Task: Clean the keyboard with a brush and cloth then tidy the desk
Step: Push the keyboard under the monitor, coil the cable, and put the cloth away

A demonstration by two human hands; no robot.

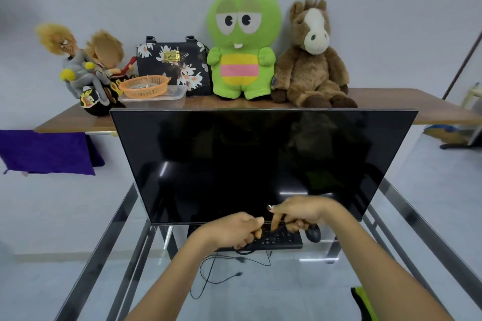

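Right now the left hand is curled closed around a thin black cable at the near-left edge of the keyboard, while the right hand hovers over the keys with its forefinger pointing down; its other fingers are bunched around something dark, but I cannot tell what, or whether it is a brush. The keyboard lies flat on the glass bench, tucked just under the lower edge of the dark monitor, with a black mouse just beside its right end.

As I judge it, the keyboard is a light, stiff plastic slab that would slide easily on glass, so it wants steadying by its long edges or end corners, not by the keys, which give under pressure. The cable is limp and trails in loops below the bench top; tugging it would drag the keyboard. A green cloth shows at the bottom right corner, soft and easy to bunch.
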